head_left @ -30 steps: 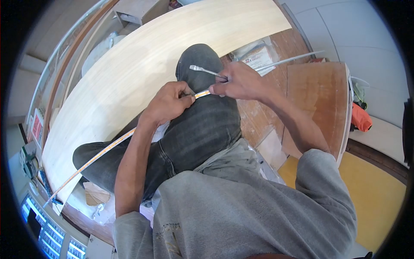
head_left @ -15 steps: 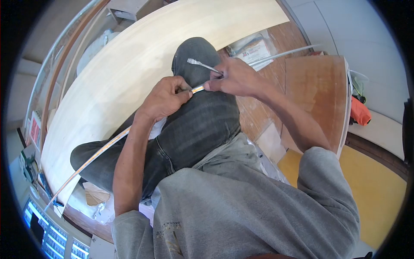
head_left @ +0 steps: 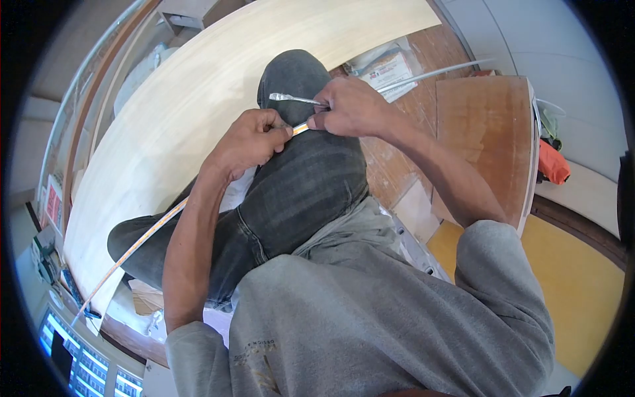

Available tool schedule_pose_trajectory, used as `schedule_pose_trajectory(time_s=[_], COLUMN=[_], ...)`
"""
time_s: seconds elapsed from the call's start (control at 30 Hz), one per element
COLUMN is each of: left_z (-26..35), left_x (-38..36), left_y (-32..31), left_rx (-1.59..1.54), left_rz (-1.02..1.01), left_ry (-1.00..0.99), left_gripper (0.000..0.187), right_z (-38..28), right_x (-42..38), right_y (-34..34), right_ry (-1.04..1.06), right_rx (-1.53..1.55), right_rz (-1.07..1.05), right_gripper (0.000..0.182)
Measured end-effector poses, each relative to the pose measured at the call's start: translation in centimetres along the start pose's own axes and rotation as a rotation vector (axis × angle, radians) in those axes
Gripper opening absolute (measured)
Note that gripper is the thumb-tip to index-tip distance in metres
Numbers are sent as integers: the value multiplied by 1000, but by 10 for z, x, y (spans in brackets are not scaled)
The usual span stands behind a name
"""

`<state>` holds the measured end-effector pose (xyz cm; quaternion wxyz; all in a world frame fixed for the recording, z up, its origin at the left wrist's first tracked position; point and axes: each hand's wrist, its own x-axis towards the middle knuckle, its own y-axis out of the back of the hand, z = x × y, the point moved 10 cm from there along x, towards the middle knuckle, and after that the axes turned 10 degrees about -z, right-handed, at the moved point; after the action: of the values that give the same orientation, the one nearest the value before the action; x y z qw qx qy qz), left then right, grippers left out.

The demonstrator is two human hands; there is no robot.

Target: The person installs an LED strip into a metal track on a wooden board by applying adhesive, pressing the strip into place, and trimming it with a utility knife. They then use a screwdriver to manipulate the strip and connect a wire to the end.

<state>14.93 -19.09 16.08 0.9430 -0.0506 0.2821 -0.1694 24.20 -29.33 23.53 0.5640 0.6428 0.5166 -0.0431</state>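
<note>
An LED strip (head_left: 153, 228), white with a yellow-orange line along it, runs from the lower left up over the crossed legs. My left hand (head_left: 250, 140) is closed, pinching it between thumb and fingers above the raised knee. Just to the right, my right hand (head_left: 349, 109) pinches the same strip, with a short stretch showing between both hands. Also in my right hand is a slim metal tool (head_left: 294, 98) with a wider pale end pointing left; its other end is hidden by the fingers. A dark-trousered knee (head_left: 291, 71) lies right under the hands.
A large curved pale wood panel (head_left: 165, 112) spreads ahead and to the left. Beyond my right hand, a thin pale strip (head_left: 433, 73) passes over a printed packet (head_left: 391, 73). A brown board (head_left: 483, 132) and an orange bag (head_left: 553, 163) are at right.
Both hands have shifted slightly up and left in view. The tool in my right hand has turned closer to level. Both hands keep their hold on the strip.
</note>
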Motion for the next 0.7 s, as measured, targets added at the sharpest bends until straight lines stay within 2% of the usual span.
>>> schedule_pose_trajectory(time_s=[0.07,0.43,0.57,0.7], left_z=[1,12,15,14], left_x=[0,-6,-11,-17], left_y=[0,0,-2,-8], left_rx=[-8,268,289,156], left_rz=[-7,109,108,20], left_ry=[10,-38,-52,-55], left_gripper=[19,24,23,21], right_z=[-6,-1,2,2], right_x=[-4,-8,-14,-25], right_y=[4,0,-2,-3], right_ry=[93,112,172,187], right_rx=[-34,3,37,54], right_rz=[44,73,80,125], right_gripper=[34,35,39,41])
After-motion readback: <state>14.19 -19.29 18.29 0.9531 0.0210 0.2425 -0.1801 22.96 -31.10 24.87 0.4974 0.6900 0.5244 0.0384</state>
